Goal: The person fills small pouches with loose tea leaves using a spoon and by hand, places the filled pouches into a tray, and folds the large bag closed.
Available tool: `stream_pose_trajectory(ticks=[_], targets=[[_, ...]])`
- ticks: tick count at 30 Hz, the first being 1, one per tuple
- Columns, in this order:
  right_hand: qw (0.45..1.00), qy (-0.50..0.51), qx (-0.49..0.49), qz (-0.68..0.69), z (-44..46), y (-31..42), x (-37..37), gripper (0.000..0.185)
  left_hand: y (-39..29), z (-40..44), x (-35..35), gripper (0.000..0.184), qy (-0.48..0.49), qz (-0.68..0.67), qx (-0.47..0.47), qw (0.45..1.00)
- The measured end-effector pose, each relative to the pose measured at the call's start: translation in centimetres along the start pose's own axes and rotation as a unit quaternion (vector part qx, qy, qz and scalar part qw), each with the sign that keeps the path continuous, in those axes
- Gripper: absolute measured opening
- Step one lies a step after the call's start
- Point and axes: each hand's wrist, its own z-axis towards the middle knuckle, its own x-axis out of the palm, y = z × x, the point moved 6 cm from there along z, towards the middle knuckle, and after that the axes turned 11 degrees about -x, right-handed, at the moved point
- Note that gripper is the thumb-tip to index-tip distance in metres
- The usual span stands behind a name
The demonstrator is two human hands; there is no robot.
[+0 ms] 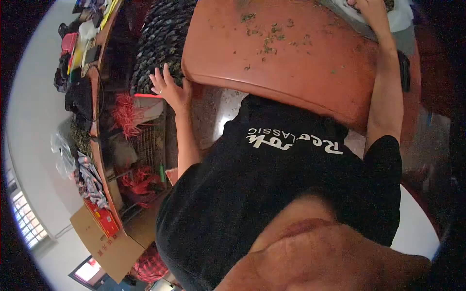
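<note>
My left hand [170, 91] is open, its fingers spread and a ring on one, beside a dark pile of overlapping, scale-like pieces [162, 46]. Nothing shows in its grasp. At the top right, my right hand [366, 8] is partly cut off by the frame edge. Its fingers are curled over a white plastic bag [400, 17] with dark crumbly material in it; what they pinch is too small to tell. Between my hands lies a reddish-brown tabletop [301, 82] with green-brown crumbs [272, 39] scattered on it.
Shelving [97, 121] on the left holds bags, cloth and small items. Red stringy bundles [128, 114] are inside it. Below stand a cardboard box [104, 242] and something in red-and-black checked cloth [150, 266]. A white rounded surface [412, 223] is at the lower right.
</note>
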Motion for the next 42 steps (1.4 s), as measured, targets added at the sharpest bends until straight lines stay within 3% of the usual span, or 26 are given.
stream_pose_trajectory(ticks=[4, 8, 15, 19, 20, 22, 25, 28, 31, 34, 37, 41, 42], targets=[[1.0, 0.011, 0.007, -0.012, 0.1, 0.1, -0.2, 0.027, -6.1, 1.7, -1.3, 0.061, -0.032, -0.095, 0.111, 0.989], [0.999, 0.006, -0.031, -0.025, 0.2, 0.1, -0.5, 0.026, -11.8, 2.8, -0.4, 0.056, 0.056, -0.187, 0.167, 0.966], [0.999, -0.03, -0.026, -0.001, 0.1, 0.1, -1.7, 0.025, -17.7, 2.9, 1.7, 0.053, 0.148, -0.272, 0.167, 0.936], [0.996, -0.075, -0.018, -0.044, 0.0, -0.8, -2.7, 0.026, -20.7, 3.1, 3.2, 0.062, 0.169, -0.25, 0.127, 0.945], [0.996, -0.072, -0.003, -0.046, 0.0, -1.0, -2.9, 0.026, -21.3, 3.0, 4.0, 0.067, 0.212, -0.223, 0.113, 0.945], [0.996, -0.066, 0.027, -0.047, -0.1, -1.5, -3.2, 0.026, -23.0, 2.3, 4.7, 0.068, 0.207, -0.238, 0.153, 0.936], [0.984, -0.107, -0.005, -0.145, -0.3, -2.4, -4.1, 0.026, -26.4, 1.1, 3.5, 0.066, 0.24, -0.289, 0.201, 0.905], [0.941, -0.068, -0.03, -0.33, -0.4, -4.4, -3.7, 0.026, -29.3, 0.1, 1.6, 0.06, 0.259, -0.361, 0.219, 0.869], [0.953, -0.047, 0.105, -0.281, -1.0, -3.7, -4.4, 0.026, -30.6, 0.0, 1.0, 0.057, 0.257, -0.385, 0.239, 0.853], [0.94, 0.005, 0.039, -0.338, -1.6, -7.6, -0.5, 0.03, -31.7, 0.9, 1.3, 0.052, 0.273, -0.418, 0.24, 0.833], [0.982, 0.034, -0.046, -0.178, -0.6, -3.9, -0.9, 0.029, -33.3, 1.9, 0.8, 0.052, 0.255, -0.439, 0.257, 0.822], [0.981, -0.069, -0.069, -0.17, 1.5, -2.5, -2.4, 0.022, -35.3, 3.1, 1.9, 0.058, 0.226, -0.462, 0.268, 0.815], [0.982, -0.065, -0.067, -0.162, 3.0, -4.0, -2.2, 0.034, -35.9, 3.3, 2.1, 0.06, 0.222, -0.469, 0.271, 0.811]])
